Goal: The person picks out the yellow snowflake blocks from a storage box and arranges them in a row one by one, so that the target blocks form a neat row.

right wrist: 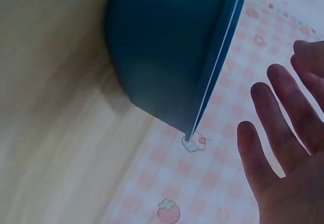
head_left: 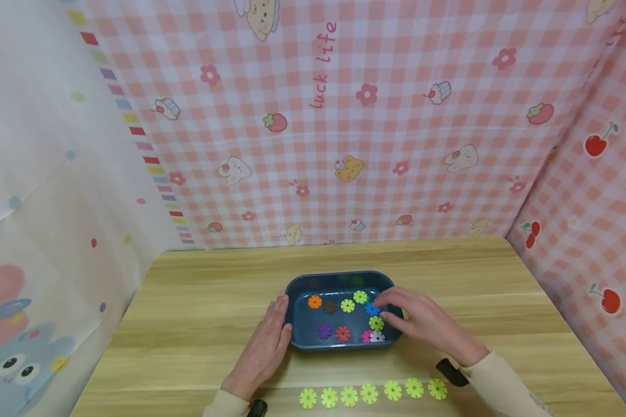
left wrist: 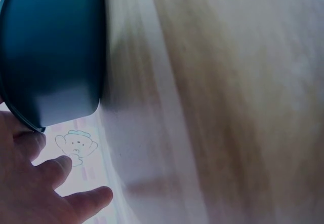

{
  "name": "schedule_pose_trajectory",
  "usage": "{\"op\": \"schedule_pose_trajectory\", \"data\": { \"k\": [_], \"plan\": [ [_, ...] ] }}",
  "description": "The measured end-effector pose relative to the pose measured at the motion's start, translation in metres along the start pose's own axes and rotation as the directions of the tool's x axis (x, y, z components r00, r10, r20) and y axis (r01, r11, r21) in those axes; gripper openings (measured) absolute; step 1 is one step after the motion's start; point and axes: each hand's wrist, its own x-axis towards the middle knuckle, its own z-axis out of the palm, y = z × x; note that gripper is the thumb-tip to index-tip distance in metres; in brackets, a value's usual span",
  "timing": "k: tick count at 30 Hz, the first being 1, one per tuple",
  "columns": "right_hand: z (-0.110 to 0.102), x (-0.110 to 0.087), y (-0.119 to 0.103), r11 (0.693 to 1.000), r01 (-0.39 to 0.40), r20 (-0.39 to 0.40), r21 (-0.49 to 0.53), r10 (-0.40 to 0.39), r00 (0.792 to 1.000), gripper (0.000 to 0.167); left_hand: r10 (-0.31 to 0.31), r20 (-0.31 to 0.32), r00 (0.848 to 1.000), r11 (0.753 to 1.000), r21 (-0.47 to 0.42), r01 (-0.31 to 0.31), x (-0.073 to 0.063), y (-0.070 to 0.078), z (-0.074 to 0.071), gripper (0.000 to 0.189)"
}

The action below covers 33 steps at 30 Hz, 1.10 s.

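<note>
A dark blue tray stands on the table with several notched plastic discs lying in it. My left hand rests against its left side, fingers fairly straight along the rim. Over the tray's right end, my right hand reaches in with thumb and index finger apart. The index fingertip is right at a blue disc, and the thumb tip is close to a yellow-green disc. No disc shows between the spread fingers in the right wrist view, where the tray's outer wall is nearby.
In front of the tray, several yellow-green discs form a row on the wooden table. Inside are also orange, purple, red and white discs. A pink checked cloth hangs behind the table.
</note>
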Motion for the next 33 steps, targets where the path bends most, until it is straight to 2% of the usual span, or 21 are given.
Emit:
{"op": "schedule_pose_trajectory", "data": {
  "k": [4,9,19,23,33],
  "plan": [
    [0.002,0.017,0.003,1.000,0.009,0.078,-0.008,-0.008,0.997,0.021,0.005,-0.002,1.000,1.000,0.003,-0.005,0.000,0.000,-0.001,0.058],
    [0.008,0.032,0.009,1.000,0.002,0.176,0.005,-0.002,0.984,0.029,0.001,0.001,1.000,1.000,0.005,-0.001,0.001,0.001,-0.001,0.057],
    [0.024,0.052,0.019,0.997,-0.054,0.352,0.058,0.031,0.936,0.045,0.002,-0.002,1.000,1.000,0.011,-0.002,0.000,0.000,-0.001,0.058],
    [0.029,0.056,0.020,0.997,-0.064,0.393,0.045,0.041,0.919,0.050,0.009,-0.004,1.000,1.000,0.010,-0.009,0.000,0.000,-0.001,0.058],
    [0.042,0.066,0.026,0.999,-0.047,0.415,-0.005,0.045,0.909,0.051,0.001,0.002,1.000,1.000,0.000,-0.001,0.000,0.000,-0.001,0.057]
  ]
}}
